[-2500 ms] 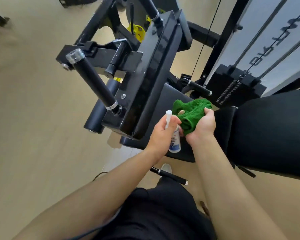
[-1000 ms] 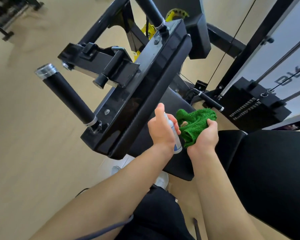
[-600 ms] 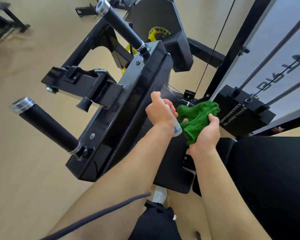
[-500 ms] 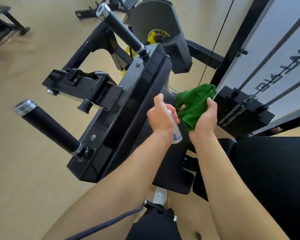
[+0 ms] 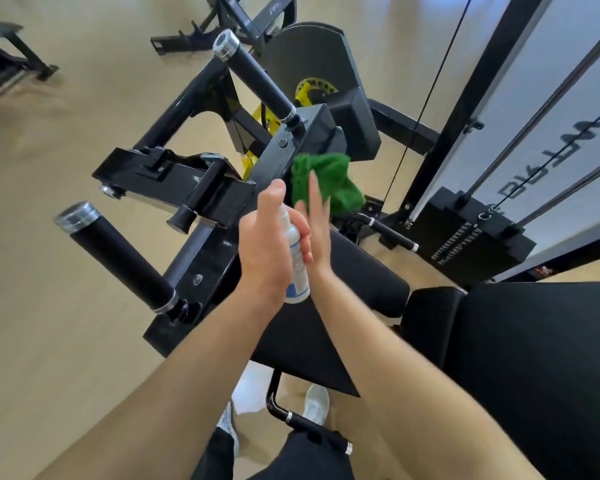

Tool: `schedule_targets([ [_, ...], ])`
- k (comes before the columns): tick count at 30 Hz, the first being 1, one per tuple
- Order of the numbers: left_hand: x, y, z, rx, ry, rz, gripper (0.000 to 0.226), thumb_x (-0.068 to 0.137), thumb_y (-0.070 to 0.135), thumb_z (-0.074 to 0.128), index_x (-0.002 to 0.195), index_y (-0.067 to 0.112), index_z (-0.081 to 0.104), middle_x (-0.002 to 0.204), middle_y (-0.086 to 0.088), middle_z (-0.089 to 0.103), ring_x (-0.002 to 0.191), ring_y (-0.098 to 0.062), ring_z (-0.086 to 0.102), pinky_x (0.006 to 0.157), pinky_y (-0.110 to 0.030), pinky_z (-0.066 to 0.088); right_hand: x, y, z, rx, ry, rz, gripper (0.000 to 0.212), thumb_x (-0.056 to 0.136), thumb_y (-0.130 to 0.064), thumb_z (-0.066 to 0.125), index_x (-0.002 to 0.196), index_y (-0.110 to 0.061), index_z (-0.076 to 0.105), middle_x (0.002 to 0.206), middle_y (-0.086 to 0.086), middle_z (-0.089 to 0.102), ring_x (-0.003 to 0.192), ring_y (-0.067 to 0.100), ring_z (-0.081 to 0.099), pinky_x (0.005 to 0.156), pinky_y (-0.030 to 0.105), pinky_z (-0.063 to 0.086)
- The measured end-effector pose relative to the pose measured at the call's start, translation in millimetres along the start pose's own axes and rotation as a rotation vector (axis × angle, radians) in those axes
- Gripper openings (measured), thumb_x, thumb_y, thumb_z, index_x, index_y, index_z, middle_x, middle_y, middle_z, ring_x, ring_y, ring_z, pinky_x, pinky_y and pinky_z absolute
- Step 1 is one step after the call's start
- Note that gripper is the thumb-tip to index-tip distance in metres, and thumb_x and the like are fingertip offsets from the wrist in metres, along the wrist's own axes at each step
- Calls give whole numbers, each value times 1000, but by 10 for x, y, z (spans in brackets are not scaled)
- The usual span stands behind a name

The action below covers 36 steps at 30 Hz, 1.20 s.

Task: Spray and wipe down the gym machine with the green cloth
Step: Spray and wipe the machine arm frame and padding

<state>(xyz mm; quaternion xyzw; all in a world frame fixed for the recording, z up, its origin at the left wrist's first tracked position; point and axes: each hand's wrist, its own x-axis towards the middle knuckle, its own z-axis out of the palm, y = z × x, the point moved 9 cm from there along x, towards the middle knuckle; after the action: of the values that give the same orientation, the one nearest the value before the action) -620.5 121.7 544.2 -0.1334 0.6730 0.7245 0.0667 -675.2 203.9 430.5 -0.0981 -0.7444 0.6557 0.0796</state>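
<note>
Head view: my right hand (image 5: 317,223) has gone from a bunched grip to flat, straight fingers, carrying the green terry cloth (image 5: 326,178) up against the top end of the gym machine's glossy black arm (image 5: 205,271). My left hand (image 5: 267,247) wraps the small white spray bottle (image 5: 298,268), forefinger on the nozzle, kept just beside, likely for another squirt. There is free run down the arm toward me, but the black foam-grip handle (image 5: 257,77) blocks the far end.

One head-worn wide-angle camera looks forward and down, close above the gym machine (image 5: 174,174).
</note>
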Motion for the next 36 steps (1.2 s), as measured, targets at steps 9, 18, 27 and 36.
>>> schedule_targets([
  [9, 66, -188, -245, 40, 21, -31, 67, 103, 49, 46, 44, 19, 54, 48, -8, 51, 45, -22, 49, 59, -33, 46, 1273, -39, -570, 192, 239, 212, 53, 108, -31, 31, 160, -32, 21, 164, 5, 28, 149, 27, 29, 122, 47, 23],
  [18, 25, -198, -97, 23, -34, -62, 65, 101, 48, 48, 47, 11, 54, 49, -13, 51, 44, -24, 49, 54, -30, 48, -319, 381, 87, 394, 86, 442, 57, 111, -39, 28, 162, -16, 16, 149, 31, 42, 133, 46, 43, 115, 51, 32],
  [27, -181, -95, -365, -10, -116, -16, 63, 98, 50, 50, 48, 13, 54, 49, -13, 50, 45, -25, 48, 57, -32, 47, -240, -56, -41, 375, 282, 256, 54, 108, -26, 39, 160, -16, 24, 145, 21, 50, 131, 37, 49, 107, 44, 43],
  [36, -577, -181, -845, 26, -236, -6, 59, 88, 56, 47, 44, 17, 55, 47, -9, 51, 45, -25, 48, 60, -34, 45, -693, 125, 185, 553, 342, 311, 57, 104, -34, 40, 159, -32, 25, 158, 6, 39, 142, 18, 42, 120, 36, 31],
])
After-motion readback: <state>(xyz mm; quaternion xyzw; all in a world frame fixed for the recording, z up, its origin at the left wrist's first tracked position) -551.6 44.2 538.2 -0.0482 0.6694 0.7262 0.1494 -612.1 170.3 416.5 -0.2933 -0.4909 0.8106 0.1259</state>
